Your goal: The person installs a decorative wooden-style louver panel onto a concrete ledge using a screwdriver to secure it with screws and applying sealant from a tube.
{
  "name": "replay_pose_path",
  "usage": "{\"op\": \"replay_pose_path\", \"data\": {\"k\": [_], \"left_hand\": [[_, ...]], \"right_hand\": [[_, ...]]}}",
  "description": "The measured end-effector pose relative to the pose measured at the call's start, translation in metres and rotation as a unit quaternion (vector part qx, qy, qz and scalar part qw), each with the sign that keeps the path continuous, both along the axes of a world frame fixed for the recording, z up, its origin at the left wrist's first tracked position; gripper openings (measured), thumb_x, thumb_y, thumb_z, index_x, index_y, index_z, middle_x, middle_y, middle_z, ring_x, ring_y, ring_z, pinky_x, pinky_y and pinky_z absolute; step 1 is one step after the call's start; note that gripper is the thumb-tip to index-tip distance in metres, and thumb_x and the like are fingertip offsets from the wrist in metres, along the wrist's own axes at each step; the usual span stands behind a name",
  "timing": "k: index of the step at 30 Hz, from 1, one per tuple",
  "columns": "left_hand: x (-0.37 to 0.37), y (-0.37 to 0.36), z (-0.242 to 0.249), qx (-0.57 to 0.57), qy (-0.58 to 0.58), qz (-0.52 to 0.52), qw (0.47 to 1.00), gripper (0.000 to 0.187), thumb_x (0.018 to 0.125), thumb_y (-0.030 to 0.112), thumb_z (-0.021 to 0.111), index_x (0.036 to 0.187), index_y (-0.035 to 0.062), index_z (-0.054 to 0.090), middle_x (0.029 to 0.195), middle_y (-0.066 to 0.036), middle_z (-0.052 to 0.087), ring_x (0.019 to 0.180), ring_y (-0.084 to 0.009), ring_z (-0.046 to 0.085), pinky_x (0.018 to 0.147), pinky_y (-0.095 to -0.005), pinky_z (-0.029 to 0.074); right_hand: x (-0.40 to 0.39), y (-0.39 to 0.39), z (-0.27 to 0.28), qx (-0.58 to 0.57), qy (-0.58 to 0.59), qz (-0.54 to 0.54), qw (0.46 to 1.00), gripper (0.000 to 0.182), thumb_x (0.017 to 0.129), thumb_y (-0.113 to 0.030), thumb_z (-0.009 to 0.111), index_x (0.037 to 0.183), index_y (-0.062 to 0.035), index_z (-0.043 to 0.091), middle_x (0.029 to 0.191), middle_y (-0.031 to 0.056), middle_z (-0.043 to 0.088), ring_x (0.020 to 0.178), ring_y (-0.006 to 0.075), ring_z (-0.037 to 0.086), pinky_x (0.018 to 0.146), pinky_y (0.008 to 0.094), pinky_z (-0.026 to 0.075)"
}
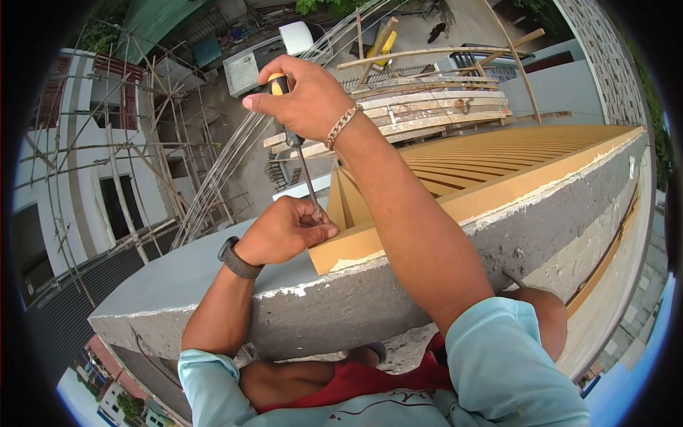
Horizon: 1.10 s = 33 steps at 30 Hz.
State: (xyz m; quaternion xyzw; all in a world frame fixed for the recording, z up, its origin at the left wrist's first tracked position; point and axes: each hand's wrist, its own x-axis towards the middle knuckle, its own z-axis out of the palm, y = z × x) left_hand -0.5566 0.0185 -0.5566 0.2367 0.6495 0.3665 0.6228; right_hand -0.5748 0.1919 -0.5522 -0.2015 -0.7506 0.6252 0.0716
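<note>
My right hand (313, 99) is closed around the yellow-and-black handle of a screwdriver (307, 172), whose shaft slants down toward the panel. The fingers of my left hand (283, 231) are pinched around the lower end of the shaft; whether a screw is there too is hidden. Both hands are over the near left corner of a tan slatted panel (441, 206), and my left fingertips touch its edge. The panel rests along the top of a rough grey concrete wall (427, 277).
A grey ledge (206, 263) extends left of the panel, with a drop beyond it. Below are stacked wooden planks (434, 114), a bundle of wires (235, 149), a white vehicle (295, 37) and bamboo scaffolding (107, 142) against a building. A metal rod (512, 277) sticks out of the wall.
</note>
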Motion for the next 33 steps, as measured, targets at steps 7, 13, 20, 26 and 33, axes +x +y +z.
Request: {"op": "replay_pose_path", "data": {"k": [7, 13, 20, 26, 33], "left_hand": [[-0.002, -0.003, -0.009, 0.006, 0.016, -0.022, 1.0, 0.017, 0.087, 0.011, 0.064, 0.09, -0.0051, 0.066, 0.082, -0.008, 0.068, 0.074, -0.0086, 0.059, 0.067, -0.0248, 0.048], [-0.004, -0.003, -0.006, 0.028, 0.01, -0.037, 0.999, 0.017, 0.09, 0.011, 0.059, 0.094, -0.005, 0.065, 0.085, -0.009, 0.069, 0.076, -0.0091, 0.06, 0.069, -0.025, 0.048], [-0.004, -0.001, -0.003, 0.01, 0.004, -0.032, 0.999, 0.017, 0.09, 0.011, 0.059, 0.089, -0.005, 0.065, 0.084, -0.008, 0.069, 0.075, -0.0084, 0.059, 0.067, -0.0249, 0.048], [-0.001, -0.002, -0.005, 0.011, 0.012, -0.016, 1.0, 0.016, 0.089, 0.011, 0.062, 0.085, -0.0043, 0.063, 0.082, -0.009, 0.069, 0.073, -0.008, 0.06, 0.065, -0.0237, 0.048], [0.001, -0.001, -0.001, -0.001, 0.028, -0.005, 1.0, 0.015, 0.087, 0.01, 0.064, 0.082, -0.0032, 0.061, 0.078, -0.006, 0.067, 0.072, -0.0073, 0.059, 0.062, -0.0224, 0.048]], "right_hand": [[0.0, -0.001, -0.007, -0.108, 0.017, 0.01, 0.994, 0.023, 0.079, -0.022, 0.064, 0.097, -0.0073, 0.065, 0.079, 0.014, 0.064, 0.072, 0.0209, 0.062, 0.067, 0.0309, 0.05], [0.0, 0.0, -0.002, 0.038, 0.009, 0.0, 0.999, 0.024, 0.079, -0.022, 0.064, 0.095, -0.0035, 0.064, 0.083, 0.0145, 0.065, 0.069, 0.0217, 0.066, 0.069, 0.0315, 0.05], [-0.002, -0.006, -0.006, -0.144, 0.023, -0.018, 0.989, 0.032, 0.078, -0.024, 0.065, 0.101, -0.0018, 0.061, 0.08, 0.0133, 0.064, 0.063, 0.0222, 0.064, 0.068, 0.0321, 0.05], [-0.001, -0.01, -0.007, -0.03, -0.006, -0.005, 1.0, 0.038, 0.08, -0.023, 0.062, 0.11, -0.0006, 0.058, 0.074, 0.0101, 0.064, 0.062, 0.0179, 0.065, 0.057, 0.0299, 0.051], [-0.003, -0.01, -0.005, -0.184, 0.002, -0.044, 0.982, 0.027, 0.082, -0.02, 0.058, 0.099, 0.0004, 0.057, 0.077, 0.0112, 0.065, 0.061, 0.0179, 0.066, 0.058, 0.0301, 0.052]]}}
